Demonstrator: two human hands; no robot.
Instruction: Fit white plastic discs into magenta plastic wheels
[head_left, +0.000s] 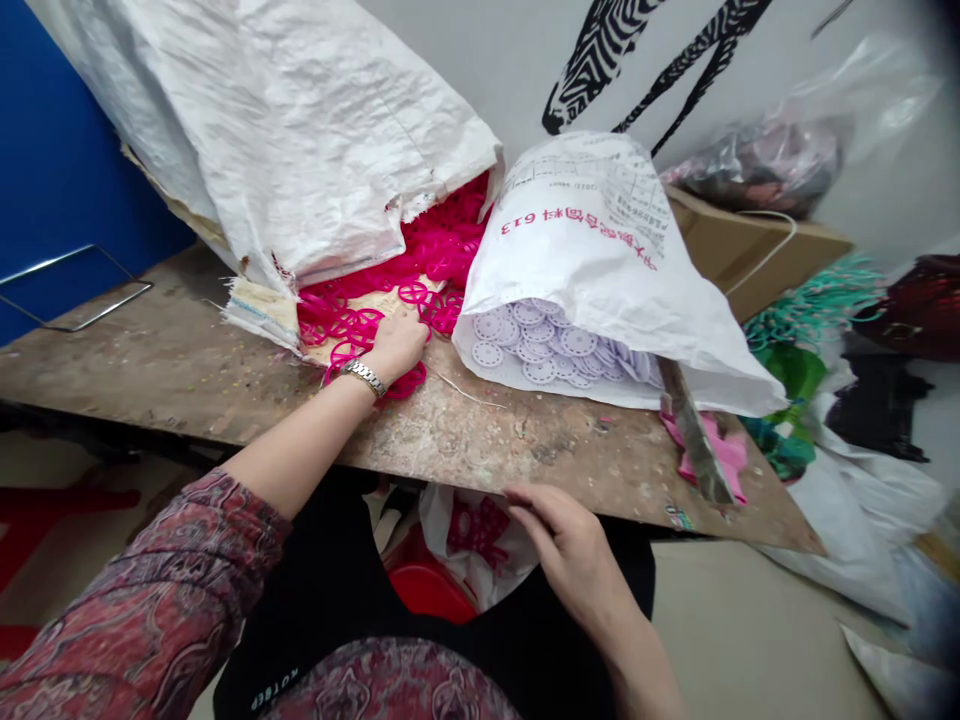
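Bright pink plastic rings (357,326) spill from the mouth of a large white woven sack (300,140) onto the worktable. My left hand (401,345), with a metal watch on its wrist, lies among these rings; its fingertips are hidden, so a hold cannot be made out. Just off the table's front edge is my right hand (559,530), its thumb apart from the fingers and nothing in it. A second white sack (585,240) with red print lies open towards me, showing many pale lilac discs (532,340).
The brown worktable (465,430) has a worn top. A flat metal blade (697,440) sticks out by a pink cloth (731,455) at the right. Beyond are a cardboard box (735,250) and teal strands (817,300). A red bucket (431,590) stands below the edge.
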